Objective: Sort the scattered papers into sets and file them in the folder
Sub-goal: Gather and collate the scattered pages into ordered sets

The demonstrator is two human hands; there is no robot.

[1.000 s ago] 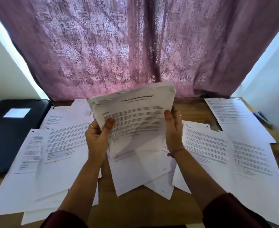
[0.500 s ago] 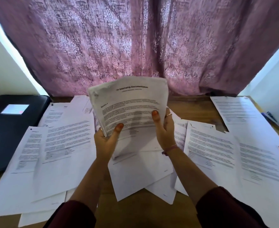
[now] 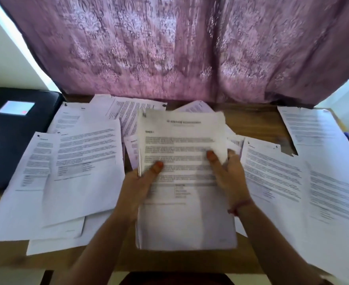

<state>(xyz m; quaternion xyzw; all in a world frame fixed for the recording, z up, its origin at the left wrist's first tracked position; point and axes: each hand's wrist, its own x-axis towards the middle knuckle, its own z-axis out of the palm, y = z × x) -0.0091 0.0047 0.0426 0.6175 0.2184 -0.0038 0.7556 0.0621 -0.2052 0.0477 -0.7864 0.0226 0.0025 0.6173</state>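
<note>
Head view: motion-blurred, looking down on a wooden table (image 3: pixel 251 120).
Stack of papers (image 3: pixel 182 182): held at table centre between both hands, printed title page on top, lower edge near the table's front; whether resting on the wood, unclear.
Left hand (image 3: pixel 140 182): gripping the stack's left edge, thumb laid across the top sheet, fingers hidden beneath.
Right hand (image 3: pixel 229 175): gripping the stack's right edge, thumb on the page, fingers curled behind; red thread bracelet (image 3: pixel 238 207) on the wrist.
Scattered papers (image 3: pixel 83 161): overlapping printed sheets spread left and right of the stack.
Folder (image 3: pixel 9 145): dark, closed, flat at the table's far left, pale label on the cover.
Backdrop: purple patterned curtain (image 3: pixel 169 48) hanging behind the table.
</note>
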